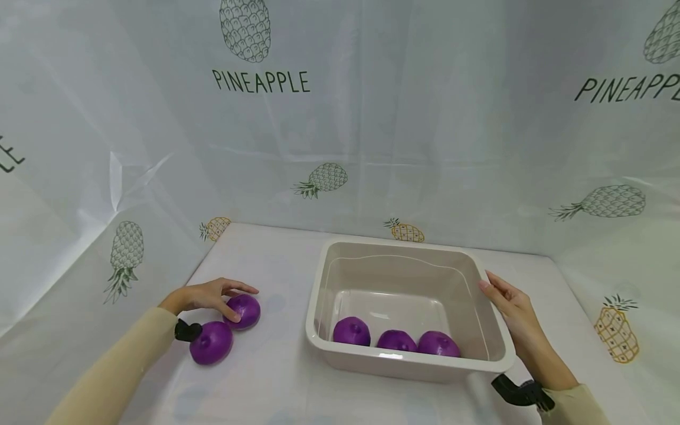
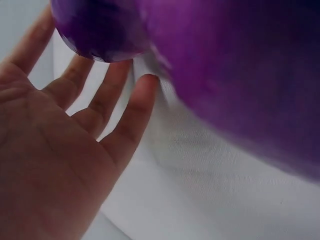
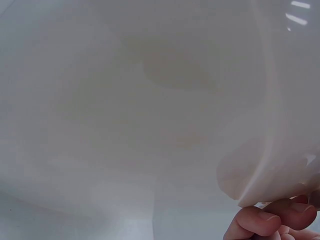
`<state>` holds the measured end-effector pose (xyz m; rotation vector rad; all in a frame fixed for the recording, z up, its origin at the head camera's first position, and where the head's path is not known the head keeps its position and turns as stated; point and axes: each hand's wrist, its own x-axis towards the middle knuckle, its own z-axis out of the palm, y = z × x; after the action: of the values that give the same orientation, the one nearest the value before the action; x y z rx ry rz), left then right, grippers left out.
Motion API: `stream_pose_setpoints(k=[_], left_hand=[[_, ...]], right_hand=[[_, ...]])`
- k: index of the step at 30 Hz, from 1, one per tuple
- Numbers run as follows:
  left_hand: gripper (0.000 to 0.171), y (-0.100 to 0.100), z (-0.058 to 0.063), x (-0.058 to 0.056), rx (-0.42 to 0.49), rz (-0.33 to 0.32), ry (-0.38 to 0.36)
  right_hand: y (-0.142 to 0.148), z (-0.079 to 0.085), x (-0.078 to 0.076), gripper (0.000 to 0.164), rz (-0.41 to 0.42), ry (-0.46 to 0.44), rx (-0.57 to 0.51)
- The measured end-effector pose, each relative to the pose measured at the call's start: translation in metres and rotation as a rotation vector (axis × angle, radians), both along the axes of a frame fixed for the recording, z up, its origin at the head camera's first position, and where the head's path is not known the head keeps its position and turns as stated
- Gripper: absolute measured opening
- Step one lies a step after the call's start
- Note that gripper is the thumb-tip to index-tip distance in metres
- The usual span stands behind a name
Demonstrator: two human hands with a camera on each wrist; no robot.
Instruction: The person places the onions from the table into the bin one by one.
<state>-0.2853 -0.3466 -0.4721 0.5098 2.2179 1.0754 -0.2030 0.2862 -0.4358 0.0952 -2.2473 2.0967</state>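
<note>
Balls (image 1: 211, 345) — purple; basin (image 1: 393, 367) — beige; backdrop (image 1: 404, 118) grey, pineapple-printed

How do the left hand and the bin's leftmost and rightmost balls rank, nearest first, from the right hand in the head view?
1. Rightmost ball: inside, right of centre.
2. Leftmost ball: inside, near left corner.
3. Left hand: outside, left of the bin.

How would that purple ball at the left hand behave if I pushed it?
The purple ball at the left hand would probably roll, given its rounded sides. Its glossy sheen suggests it may feel somewhat slippery under the fingers. Pushed toward the person, it could well bump the other purple ball close by.
</note>
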Motion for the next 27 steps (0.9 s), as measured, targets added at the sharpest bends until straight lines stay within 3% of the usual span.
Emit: stream_pose_setpoints(k=[6, 17, 27], left_hand=[[0.068, -0.0003, -0.0006, 0.0013, -0.017, -0.01, -0.006], [0.065, -0.0016, -0.0033, 0.0009, 0.041, -0.033, -0.056], [0.066, -0.0017, 0.0027, -0.0078, 0.058, -0.031, -0.023]], right_hand=[[0.0007, -0.0003, 0.0003, 0.063, -0.007, 0.008, 0.008], [0.0002, -0.003, -0.0009, 0.06, 0.014, 0.029, -0.04], [0.0001, -0.0013, 0.0005, 0.061, 0.005, 0.029, -0.011]])
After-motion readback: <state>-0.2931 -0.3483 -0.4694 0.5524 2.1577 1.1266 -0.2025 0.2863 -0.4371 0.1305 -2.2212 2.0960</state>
